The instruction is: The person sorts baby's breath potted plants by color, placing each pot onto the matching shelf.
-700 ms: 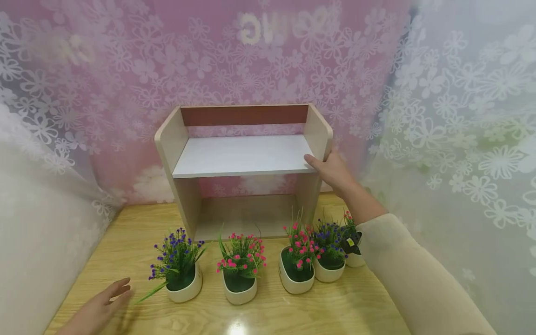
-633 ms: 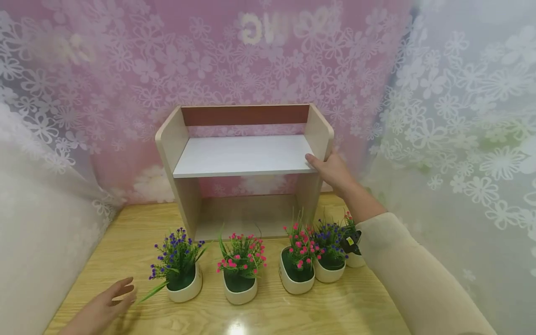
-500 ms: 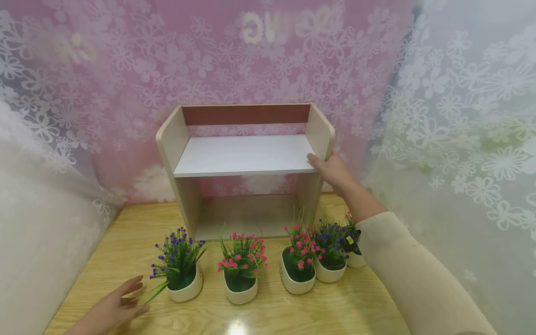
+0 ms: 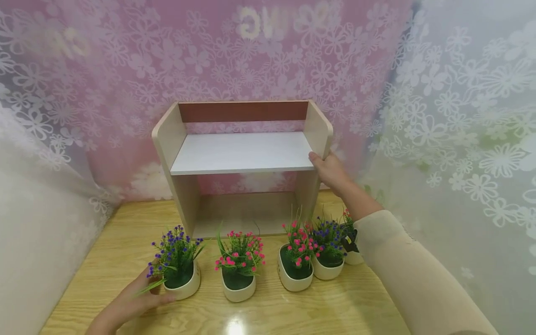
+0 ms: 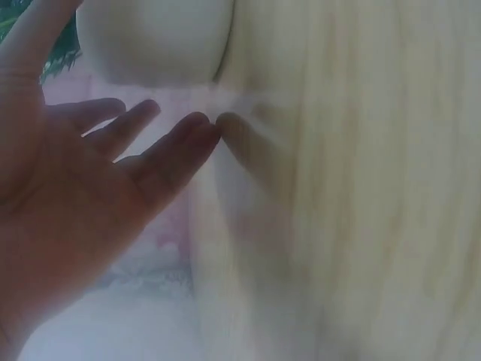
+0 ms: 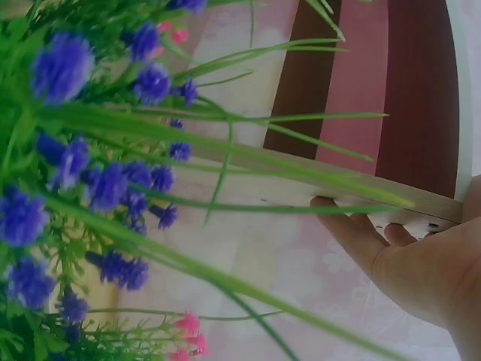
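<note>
Hands: left [image 5: 68,188] palm open beside pot [image 5: 150,37]

Setting: a staged tabletop booth, not a lived-in room; the type of building could not be determined.
Enclosure: sheer white flower-print curtain [image 4: 460,116] hung on the left, rear and right sides.
Backdrop: pink panel [image 4: 251,60] stood behind the curtain, bearing blurred, mirrored lettering.
Work surface: light wood-grain table [image 4: 293,311], glossy, reflecting an overhead light.
Display items: small two-tier wooden desktop shelf [image 4: 243,153]; a row of artificial flower pots [image 4: 238,267] stood before it.
</note>
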Motion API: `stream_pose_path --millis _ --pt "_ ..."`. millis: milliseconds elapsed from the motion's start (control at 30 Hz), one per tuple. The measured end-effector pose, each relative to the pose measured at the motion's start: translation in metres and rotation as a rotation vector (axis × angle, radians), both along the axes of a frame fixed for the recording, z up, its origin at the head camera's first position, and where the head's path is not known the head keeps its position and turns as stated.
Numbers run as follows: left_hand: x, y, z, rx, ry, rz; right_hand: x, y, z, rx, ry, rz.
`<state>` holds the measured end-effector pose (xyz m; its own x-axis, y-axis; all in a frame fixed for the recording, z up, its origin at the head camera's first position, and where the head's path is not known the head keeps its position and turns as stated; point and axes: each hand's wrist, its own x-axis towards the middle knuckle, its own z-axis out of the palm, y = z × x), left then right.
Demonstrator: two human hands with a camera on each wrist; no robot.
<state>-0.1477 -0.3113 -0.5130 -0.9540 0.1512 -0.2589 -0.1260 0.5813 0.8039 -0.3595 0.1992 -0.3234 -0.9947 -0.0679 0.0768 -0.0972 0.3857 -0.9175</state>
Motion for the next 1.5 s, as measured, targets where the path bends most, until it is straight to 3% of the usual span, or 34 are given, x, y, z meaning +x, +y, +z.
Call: stream_pose_path --millis 233,467,600,700,867,1033,1133,1400,1500 --pt "-0.004 0.011 0.002 -0.002 0.08 -0.003 -0.002 -0.002 -0.002 0.057 0.037 -0.031" --pt "-0.01 0.018 -0.002 0.023 0.218 -0.034 -0.004 0.0 -0.005 0.058 0.066 -0.058" --pt "-0.011 0.019 -0.001 -0.061 0.248 -0.042 -0.004 0.001 -0.007 0.051 0.072 -0.065" --pt "-0.01 0.018 -0.001 -0.08 0.224 -0.033 -0.003 0.0 -0.006 0.049 0.067 -0.069" --pt "-0.007 0.017 -0.001 -0.01 0.129 0.008 -0.002 -0.001 -0.006 0.056 0.056 -0.078" --pt "-0.006 0.016 0.004 -0.054 0.085 0.06 -0.003 -0.001 -0.006 0.06 0.066 -0.074" --pt "-0.007 0.015 0.01 -0.088 0.066 0.088 -0.003 -0.001 -0.006 0.049 0.069 -0.072" --pt "-0.01 0.016 0.035 -0.048 -0.044 0.117 -0.002 -0.001 -0.005 0.066 0.057 -0.07" --pt "-0.008 0.018 0.044 -0.049 -0.04 0.12 0.0 0.0 -0.005 0.069 0.051 -0.07"
